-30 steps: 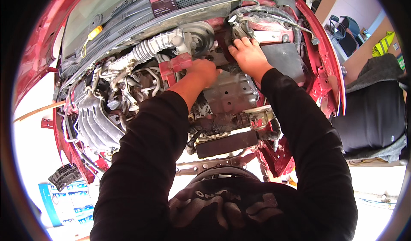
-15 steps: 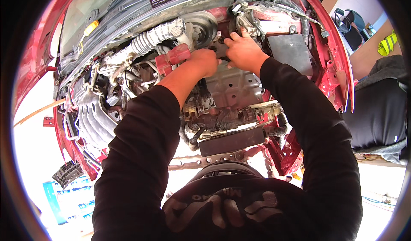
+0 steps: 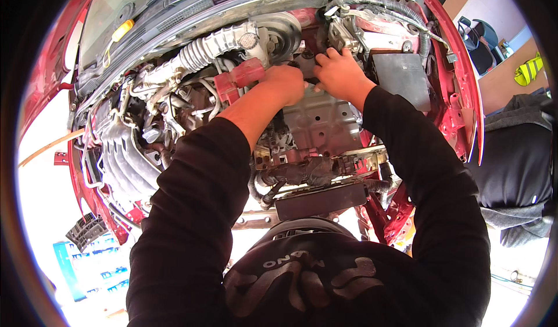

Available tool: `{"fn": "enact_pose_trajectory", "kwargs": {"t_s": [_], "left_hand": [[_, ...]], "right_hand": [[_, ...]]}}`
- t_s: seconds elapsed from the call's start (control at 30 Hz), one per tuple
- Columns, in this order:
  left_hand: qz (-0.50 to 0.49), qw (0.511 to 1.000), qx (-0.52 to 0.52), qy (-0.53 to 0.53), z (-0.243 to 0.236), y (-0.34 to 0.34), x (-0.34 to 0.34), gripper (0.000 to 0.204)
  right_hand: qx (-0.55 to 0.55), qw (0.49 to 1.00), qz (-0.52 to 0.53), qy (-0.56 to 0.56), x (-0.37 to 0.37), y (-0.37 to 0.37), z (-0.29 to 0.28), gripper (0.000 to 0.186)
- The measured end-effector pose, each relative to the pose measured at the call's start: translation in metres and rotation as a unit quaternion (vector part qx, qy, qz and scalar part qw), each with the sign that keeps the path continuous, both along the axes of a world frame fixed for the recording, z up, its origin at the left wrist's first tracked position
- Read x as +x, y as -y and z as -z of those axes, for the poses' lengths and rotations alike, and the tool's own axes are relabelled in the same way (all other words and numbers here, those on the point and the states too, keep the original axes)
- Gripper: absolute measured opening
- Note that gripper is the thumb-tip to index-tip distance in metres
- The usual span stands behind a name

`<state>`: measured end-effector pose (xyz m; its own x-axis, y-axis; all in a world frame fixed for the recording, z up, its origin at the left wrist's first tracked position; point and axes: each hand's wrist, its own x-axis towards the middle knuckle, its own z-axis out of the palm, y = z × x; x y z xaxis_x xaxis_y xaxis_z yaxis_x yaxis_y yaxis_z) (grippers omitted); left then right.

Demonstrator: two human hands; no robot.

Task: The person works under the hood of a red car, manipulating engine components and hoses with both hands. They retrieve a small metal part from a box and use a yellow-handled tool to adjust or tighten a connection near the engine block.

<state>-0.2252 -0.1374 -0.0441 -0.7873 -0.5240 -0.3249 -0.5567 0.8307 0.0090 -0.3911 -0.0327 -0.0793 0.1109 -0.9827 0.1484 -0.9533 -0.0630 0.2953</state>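
Since the earlier frame both hands had shifted a little up and left in view, staying together deep in the red car's engine bay (image 3: 459, 88). The left hand (image 3: 285, 83) was curled beside a red connector (image 3: 239, 78), and the right hand (image 3: 340, 71) lay fingers bent over a small dark part (image 3: 303, 65) above the grey metal plate (image 3: 325, 120); whether either actually gripped it could not be told.

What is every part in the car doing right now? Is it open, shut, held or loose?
Left hand: curled shut, fingers pressed against a dark part deep in the engine bay.
Right hand: fingers bent, gripping the same dark part.
Ribbed hose: attached, lying across the bay.
Red connector: beside the left hand, untouched.
Grey metal plate: in place beneath both hands.
Yellow cap: closed.
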Motion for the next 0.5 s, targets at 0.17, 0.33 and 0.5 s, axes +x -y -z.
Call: {"fn": "enact_pose_trajectory", "kwargs": {"t_s": [0.17,0.33,0.5], "left_hand": [[0.024,0.997,0.065,-0.016,-0.038,-0.036,0.018,0.044],[0.170,0.853,0.099,-0.484,-0.063,-0.078,0.130,0.029],[0.004,0.842,0.045,-0.538,-0.053,-0.082,0.234,0.017]], "right_hand": [[-0.030,0.997,-0.009,0.065,-0.005,-0.003,-0.018,0.035],[-0.076,0.985,0.039,0.149,-0.024,-0.014,-0.037,0.024],[-0.077,0.960,-0.049,0.263,-0.028,-0.048,-0.078,0.034]]}}
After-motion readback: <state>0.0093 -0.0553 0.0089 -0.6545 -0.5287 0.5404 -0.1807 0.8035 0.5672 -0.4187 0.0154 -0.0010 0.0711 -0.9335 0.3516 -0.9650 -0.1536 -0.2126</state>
